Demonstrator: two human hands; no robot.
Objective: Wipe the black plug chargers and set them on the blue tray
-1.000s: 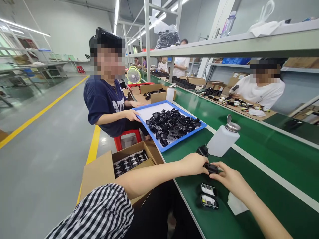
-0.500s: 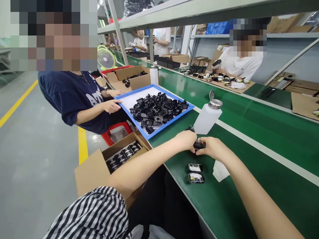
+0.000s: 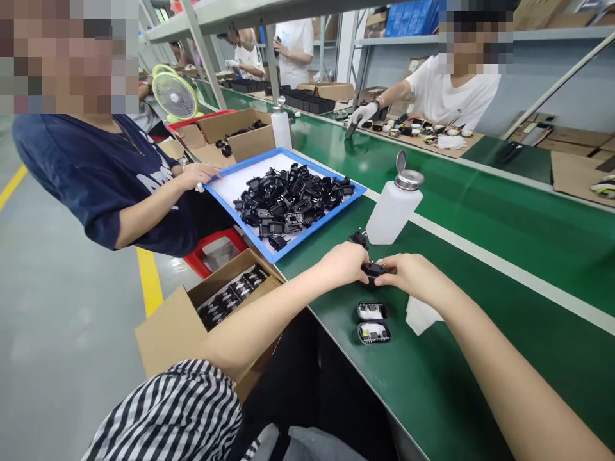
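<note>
Between my two hands is a black plastic housing, held just above the green bench top. My left hand grips its left end, fingers closed. On its right end, my right hand pinches with thumb and fingers. Behind my left fingers lies another black part with prongs. Nearer to me, two open black housings with white and electronic innards rest side by side. A folded white cloth lies beneath my right wrist. Past my hands stands a white pump bottle, its metal lid flipped up.
A blue-rimmed tray heaped with black housings overlaps the bench at left; a co-worker's hand touches its corner. Below it, a cardboard box holds packed black parts. Across the bench, a gloved co-worker's hand holds a dark piece.
The housing between my hands shows more now. The co-worker across has stretched a gloved hand over the belt. At the tray, one of the neighbour's hands has left the near edge. My view shifted slightly.
</note>
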